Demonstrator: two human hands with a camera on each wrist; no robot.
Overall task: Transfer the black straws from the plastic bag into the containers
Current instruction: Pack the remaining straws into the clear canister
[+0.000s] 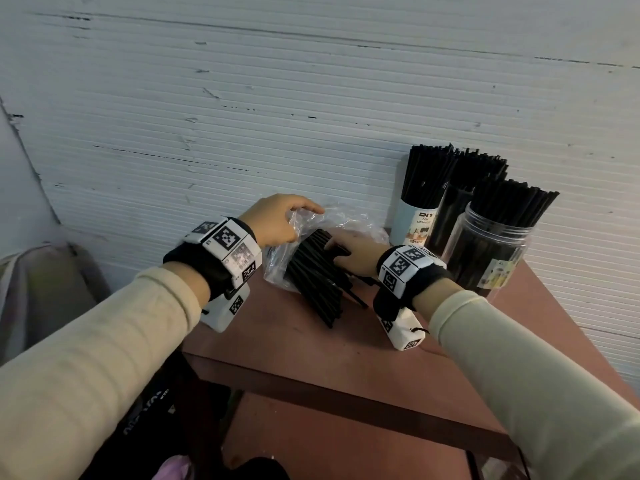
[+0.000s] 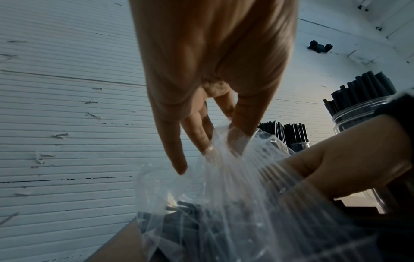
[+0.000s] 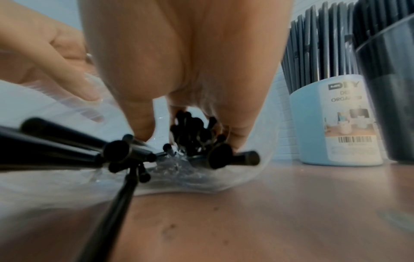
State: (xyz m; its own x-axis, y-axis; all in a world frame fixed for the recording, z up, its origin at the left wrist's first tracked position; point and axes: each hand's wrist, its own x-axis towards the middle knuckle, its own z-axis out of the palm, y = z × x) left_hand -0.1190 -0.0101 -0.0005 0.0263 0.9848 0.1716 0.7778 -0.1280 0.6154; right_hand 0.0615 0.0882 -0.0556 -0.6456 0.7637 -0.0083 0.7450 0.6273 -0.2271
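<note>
Left hand [image 1: 277,221] pinches the upper edge of the clear plastic bag [image 1: 349,220], lifting it – bag lies mid-desk [image 1: 381,358], near the far wall. Right hand [image 1: 353,252] is in the bag's mouth, fingers curled round a bundle of black straws [image 1: 311,275]; the bundle's near ends stick out toward the near edge. Far right on the desk: light-blue holder [image 1: 414,223], clear jar [image 1: 485,251], a dark container [image 1: 450,216] between them – all packed with upright straws. Beige sleeves, marker-tagged wrist bands.

Head downward; wrists close, bag [image 1: 332,220] shared
</note>
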